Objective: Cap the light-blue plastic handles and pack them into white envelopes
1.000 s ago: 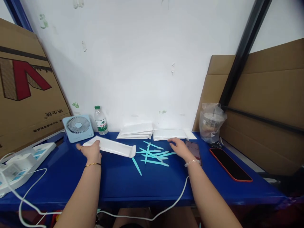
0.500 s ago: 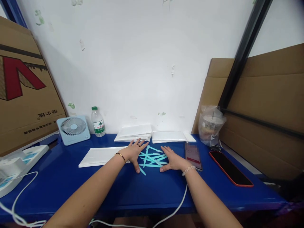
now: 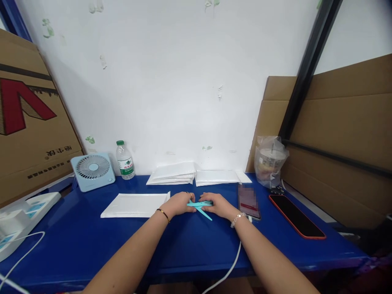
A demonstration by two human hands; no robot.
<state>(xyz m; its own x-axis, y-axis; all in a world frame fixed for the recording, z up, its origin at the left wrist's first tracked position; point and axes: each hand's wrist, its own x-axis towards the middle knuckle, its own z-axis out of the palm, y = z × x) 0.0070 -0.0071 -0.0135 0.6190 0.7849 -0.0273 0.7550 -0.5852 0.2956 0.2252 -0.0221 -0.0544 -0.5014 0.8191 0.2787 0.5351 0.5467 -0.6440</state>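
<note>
Thin turquoise strips are bunched between my two hands, just above or on the blue table; some cross, and one points out toward me. My left hand is closed around their left ends, fingers curled. From the other side, my right hand wraps round the right ends. The fingers cover much of the strips, so their exact kind and number are hidden. Left of my left hand lies a flat stack of white packets. A phone with a lit screen lies right of my right hand.
Two more white stacks lie against the wall. A light blue fan, a water bottle and a power strip are at left. A bagged cup and a red-edged phone are at right. A white cable crosses the front edge.
Both hands were spread flat around the scattered turquoise strips. Now they have come closer together, with fingers closed, and the strips are gathered into a bunch between them.
</note>
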